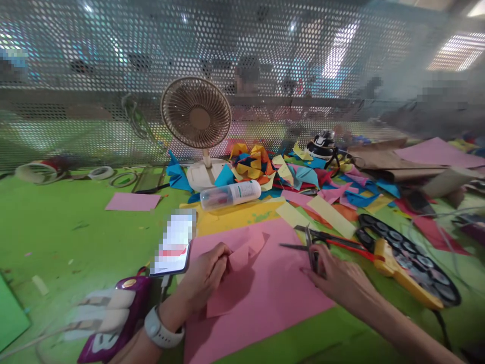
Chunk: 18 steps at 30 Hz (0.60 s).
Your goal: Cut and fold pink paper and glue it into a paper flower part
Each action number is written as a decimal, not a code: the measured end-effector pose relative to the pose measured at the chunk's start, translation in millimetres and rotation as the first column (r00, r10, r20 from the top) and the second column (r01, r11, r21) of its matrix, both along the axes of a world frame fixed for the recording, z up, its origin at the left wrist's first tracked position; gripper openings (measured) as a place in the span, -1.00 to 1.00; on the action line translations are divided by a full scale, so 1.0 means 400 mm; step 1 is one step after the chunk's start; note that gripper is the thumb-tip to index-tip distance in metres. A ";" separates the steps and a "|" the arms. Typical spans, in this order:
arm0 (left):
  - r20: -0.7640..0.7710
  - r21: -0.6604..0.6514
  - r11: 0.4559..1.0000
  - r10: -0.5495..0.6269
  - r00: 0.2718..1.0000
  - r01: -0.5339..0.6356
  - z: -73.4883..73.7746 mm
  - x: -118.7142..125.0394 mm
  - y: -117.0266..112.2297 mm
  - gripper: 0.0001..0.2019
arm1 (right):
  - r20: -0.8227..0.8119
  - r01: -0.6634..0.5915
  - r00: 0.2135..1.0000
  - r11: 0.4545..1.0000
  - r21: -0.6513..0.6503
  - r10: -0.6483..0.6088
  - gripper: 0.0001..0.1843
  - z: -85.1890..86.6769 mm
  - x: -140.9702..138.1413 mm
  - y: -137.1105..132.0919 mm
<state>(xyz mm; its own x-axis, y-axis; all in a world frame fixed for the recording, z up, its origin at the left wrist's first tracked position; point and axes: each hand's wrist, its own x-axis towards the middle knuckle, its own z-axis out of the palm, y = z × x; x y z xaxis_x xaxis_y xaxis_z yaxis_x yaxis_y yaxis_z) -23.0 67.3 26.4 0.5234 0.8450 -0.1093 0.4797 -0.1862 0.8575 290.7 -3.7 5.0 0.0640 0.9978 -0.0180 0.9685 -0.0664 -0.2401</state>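
Note:
My left hand [214, 273], with a white watch on its wrist, is closed on the edge of a folded piece of pink paper [239, 259]. The piece stands partly raised over a larger pink sheet [273, 303] that lies flat. At the sheet's right side my right hand [335, 273] is closed round the handles of scissors [309, 241]. Their blades are apart, one pointing left toward the folded piece but not touching it. The fingers hide part of the handles. Yellow paper [215, 222] lies beyond the pink sheet.
A phone [174, 242] on a cable and a purple power strip [117, 323] lie left. Behind are a fan [199, 119], a bottle [231, 194] and heaped paper scraps [299, 174]. A yellow-handled tool [405, 278] lies by a black paint palette [435, 275] at right.

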 end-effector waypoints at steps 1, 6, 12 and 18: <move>0.001 0.006 1.000 0.001 1.000 -0.001 0.004 0.001 0.000 -0.83 | -0.015 -0.017 1.000 1.000 -0.008 0.016 -0.59 -0.005 -0.007 0.004; 0.026 0.010 1.000 0.020 0.999 -0.021 0.010 0.002 0.000 -0.82 | -0.422 -0.071 0.905 0.997 -0.040 0.047 -0.56 0.007 0.017 0.009; 0.054 0.002 0.999 0.037 0.998 -0.037 -0.017 -0.004 0.001 -0.79 | -0.964 -0.197 0.267 0.980 -0.033 0.022 -0.61 0.077 0.068 0.022; 0.047 0.013 1.000 0.019 0.999 -0.019 -0.024 -0.006 0.003 -0.79 | -0.967 -0.012 0.255 1.000 0.001 0.004 -0.72 0.088 -0.005 0.095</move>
